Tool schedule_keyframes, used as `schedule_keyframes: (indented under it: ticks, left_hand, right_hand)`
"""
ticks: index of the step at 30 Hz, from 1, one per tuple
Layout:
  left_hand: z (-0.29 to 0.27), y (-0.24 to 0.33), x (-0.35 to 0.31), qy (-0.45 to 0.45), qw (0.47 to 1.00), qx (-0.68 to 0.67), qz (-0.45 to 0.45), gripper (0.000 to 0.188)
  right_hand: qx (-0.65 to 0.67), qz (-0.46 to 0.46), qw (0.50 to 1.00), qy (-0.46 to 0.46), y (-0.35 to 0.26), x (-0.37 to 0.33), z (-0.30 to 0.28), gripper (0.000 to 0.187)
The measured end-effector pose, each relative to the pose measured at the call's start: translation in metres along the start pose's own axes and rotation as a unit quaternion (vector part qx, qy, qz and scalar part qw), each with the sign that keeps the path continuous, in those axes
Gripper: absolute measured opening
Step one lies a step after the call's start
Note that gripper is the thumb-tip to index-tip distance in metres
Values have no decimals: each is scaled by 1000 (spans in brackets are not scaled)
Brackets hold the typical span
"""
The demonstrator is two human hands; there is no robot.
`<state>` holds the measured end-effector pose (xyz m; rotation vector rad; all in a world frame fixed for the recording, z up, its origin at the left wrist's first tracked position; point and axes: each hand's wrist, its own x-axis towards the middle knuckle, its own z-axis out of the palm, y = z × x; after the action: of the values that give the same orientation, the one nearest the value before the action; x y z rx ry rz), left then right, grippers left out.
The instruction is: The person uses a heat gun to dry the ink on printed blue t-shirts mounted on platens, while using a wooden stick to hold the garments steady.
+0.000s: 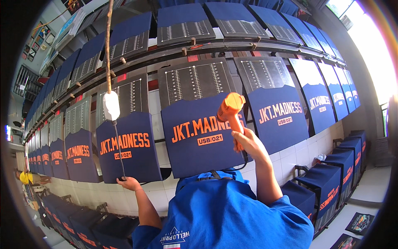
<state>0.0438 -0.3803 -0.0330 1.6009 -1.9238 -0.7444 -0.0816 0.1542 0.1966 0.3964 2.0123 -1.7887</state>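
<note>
My right hand (252, 144) grips the handle of an orange hair dryer (231, 107). Its round head is over the right side of a navy shirt panel (182, 155) with orange lettering, stretched on a dark board with white ruler marks. Farther left, my left hand (129, 183) has its fingers closed around a thin dark cord (119, 145) at the near edge of the neighbouring navy panel (145, 166). The cord rises across that panel to a white wrapped bundle (111, 106) hanging from a wooden stick (108, 45).
Rows of similar boards (199, 74) with navy fabric run left and right, with a rail (174, 49) behind them. More covered boards (327, 182) stand behind me on both sides. A person in yellow (27, 177) is at the far left.
</note>
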Motion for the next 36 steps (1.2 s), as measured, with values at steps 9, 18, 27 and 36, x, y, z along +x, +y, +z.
schedule_keyframes:
  ticks: [9, 18, 27, 36]
  left_hand:
    - [-23, -29, 44, -12, 1000, -6, 10, 48]
    - [-35, -11, 127, -8, 985, -83, -150, 45]
    - [-17, -42, 192, 39, 998, 35, 23, 41]
    - [-15, -31, 167, 27, 995, 48, 77, 48]
  right_hand:
    - [10, 0, 1000, 15, -13, 7, 8, 27]
    - [-18, -7, 999, 29, -16, 8, 27, 29]
    - [4, 64, 998, 30, -4, -40, 27, 31]
    - [-2, 52, 998, 35, -7, -41, 52, 28]
